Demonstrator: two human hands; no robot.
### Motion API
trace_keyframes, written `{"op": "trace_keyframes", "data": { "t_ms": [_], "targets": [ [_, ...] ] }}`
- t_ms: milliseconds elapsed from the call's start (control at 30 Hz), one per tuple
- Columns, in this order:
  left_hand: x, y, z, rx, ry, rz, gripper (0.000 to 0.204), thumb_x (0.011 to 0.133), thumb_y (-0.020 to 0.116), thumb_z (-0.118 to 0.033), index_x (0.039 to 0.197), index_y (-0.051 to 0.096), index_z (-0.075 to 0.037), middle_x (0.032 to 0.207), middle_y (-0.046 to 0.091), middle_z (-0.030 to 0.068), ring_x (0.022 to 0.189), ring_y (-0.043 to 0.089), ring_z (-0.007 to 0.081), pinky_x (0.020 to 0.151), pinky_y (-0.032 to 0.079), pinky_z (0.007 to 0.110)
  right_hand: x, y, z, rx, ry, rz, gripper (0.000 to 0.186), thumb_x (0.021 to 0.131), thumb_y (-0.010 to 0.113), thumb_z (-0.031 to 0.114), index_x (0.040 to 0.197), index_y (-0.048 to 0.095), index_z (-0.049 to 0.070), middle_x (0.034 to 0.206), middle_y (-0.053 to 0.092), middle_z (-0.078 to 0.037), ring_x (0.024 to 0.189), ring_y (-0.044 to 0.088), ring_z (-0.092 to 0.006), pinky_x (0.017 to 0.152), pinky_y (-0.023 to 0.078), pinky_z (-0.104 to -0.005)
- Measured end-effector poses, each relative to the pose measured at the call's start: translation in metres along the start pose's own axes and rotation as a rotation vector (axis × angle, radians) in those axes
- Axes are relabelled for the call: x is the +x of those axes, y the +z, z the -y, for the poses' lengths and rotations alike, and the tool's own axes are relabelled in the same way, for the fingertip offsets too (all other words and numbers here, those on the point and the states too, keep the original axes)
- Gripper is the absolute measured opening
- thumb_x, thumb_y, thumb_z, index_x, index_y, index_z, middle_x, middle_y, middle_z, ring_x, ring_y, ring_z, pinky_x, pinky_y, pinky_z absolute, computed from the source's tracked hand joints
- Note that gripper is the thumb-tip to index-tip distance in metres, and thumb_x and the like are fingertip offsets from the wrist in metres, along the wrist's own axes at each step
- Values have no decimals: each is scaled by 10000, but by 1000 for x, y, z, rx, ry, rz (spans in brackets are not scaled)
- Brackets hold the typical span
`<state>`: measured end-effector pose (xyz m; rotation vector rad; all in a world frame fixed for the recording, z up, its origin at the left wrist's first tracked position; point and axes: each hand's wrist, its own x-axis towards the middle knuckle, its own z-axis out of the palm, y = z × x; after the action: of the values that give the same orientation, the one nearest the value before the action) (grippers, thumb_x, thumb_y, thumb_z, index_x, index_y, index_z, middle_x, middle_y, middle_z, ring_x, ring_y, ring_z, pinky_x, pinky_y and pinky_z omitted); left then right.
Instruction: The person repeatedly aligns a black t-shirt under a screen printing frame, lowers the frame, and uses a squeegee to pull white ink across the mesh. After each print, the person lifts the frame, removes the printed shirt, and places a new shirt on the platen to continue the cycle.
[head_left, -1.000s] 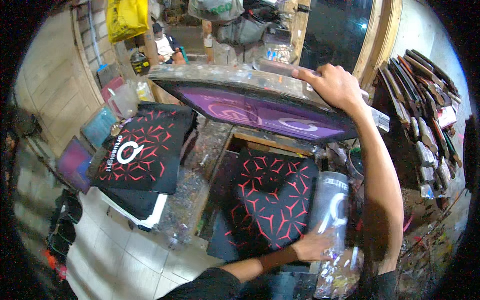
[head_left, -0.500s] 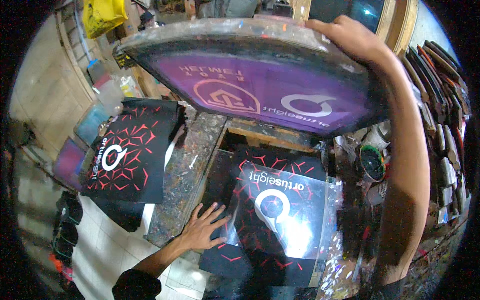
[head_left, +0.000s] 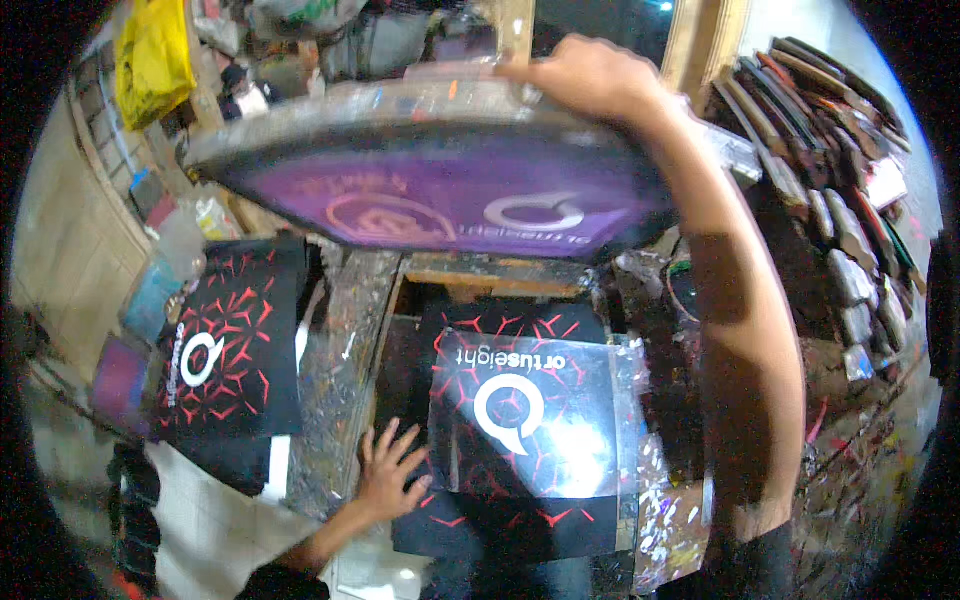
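The left hand (head_left: 392, 475) has its fingers spread wide, back upward, with nothing seen in its grasp. Its fingertips lie just beside the left edge of a clear, glossy plastic film with a white ring mark and lettering (head_left: 530, 425); whether the thumb touches the edge there, I cannot tell. The right hand (head_left: 605, 82) is clasped over the top rail of a large purple-mesh screen in a thick, paint-stained frame (head_left: 400, 190), some of its fingers hidden behind.

The film lies directly right of the left fingers, the nearer hand by far; its slightly longer side seems to run left to right. It rests over a black panel with a red geometric pattern (head_left: 470, 530), whose longer axis points away from the person. The panel shows past the film's near and far edges; on the right, their margins are close together.

The screen tilts up beyond the panel, leaving open air between mesh and film. Left of the panel runs a paint-specked surface (head_left: 325, 420), then a stack of similar black panels (head_left: 225, 345). The right forearm bounds the right side, above a paint-splashed board (head_left: 672, 540).
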<state>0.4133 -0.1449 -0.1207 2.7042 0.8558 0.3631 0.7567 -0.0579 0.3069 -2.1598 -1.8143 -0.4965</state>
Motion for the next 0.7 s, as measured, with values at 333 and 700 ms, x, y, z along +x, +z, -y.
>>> {"op": "trace_keyframes", "data": {
  "t_ms": [333,700],
  "targets": [
    [36,-111,-82,-1497,-34,-929,620,1045,604,-247,1546,297,-50,1388,561,185,1169,648,293,946,580,402,-188,45,50,-37,-84,-112,674,972,483,674,1026,733,50,918,745,-205,847,735,-366,827,557,-532],
    [-102,42,16,-1246,-531,-584,352,1080,538,-240,1241,375,27,921,680,193,758,732,276,705,638,405,-345,234,46,229,-159,368,272,895,627,239,1145,613,130,776,718,-156,689,724,-381,572,530,-538]
  ]
}}
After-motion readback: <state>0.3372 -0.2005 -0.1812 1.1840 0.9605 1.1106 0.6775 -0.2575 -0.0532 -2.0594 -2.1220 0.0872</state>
